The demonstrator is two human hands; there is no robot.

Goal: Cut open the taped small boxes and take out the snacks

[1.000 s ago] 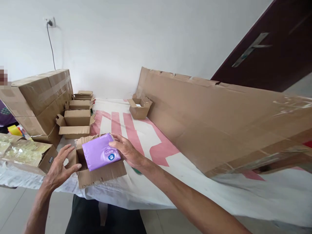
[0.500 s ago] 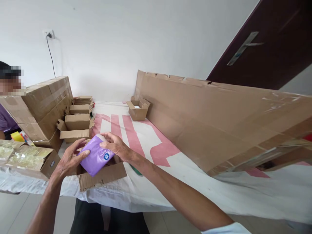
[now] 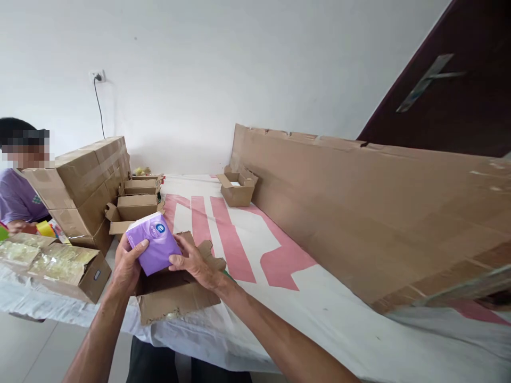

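A purple tissue pack with a round blue label is held between my two hands. My left hand grips its left side, thumb on the front face. At the lower right edge, my right hand closes on the pack with its thumb in front. Directly below stands an open cardboard box, flaps spread, near the table's front edge. The pack hangs over its opening and hides part of it. What lies inside the box I cannot make out.
Several open boxes line up beyond, beside a stack of taped cartons. Taped boxes lie at left, near a person in a purple shirt. A small open box stands by the long cardboard panel.
The tissue pack has been turned in my hands, so its blue label now sits near the top. My right hand has shifted to the pack's lower right. The view has swung slightly left.
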